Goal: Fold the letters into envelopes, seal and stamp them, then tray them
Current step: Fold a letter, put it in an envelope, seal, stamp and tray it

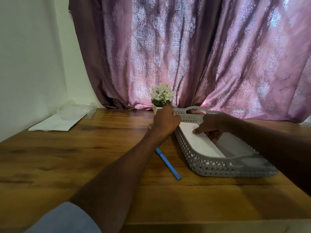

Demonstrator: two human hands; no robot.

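Note:
A grey perforated tray stands on the wooden table at the right. A white envelope lies inside it along the left wall. My right hand is over the tray, thumb and fingers pinching the envelope's far right edge. My left hand rests at the tray's far left corner, fingers curled over the rim.
A blue pen lies on the table just left of the tray. White papers under clear plastic sit at the far left by the wall. A small pot of white flowers stands behind the tray before a purple curtain.

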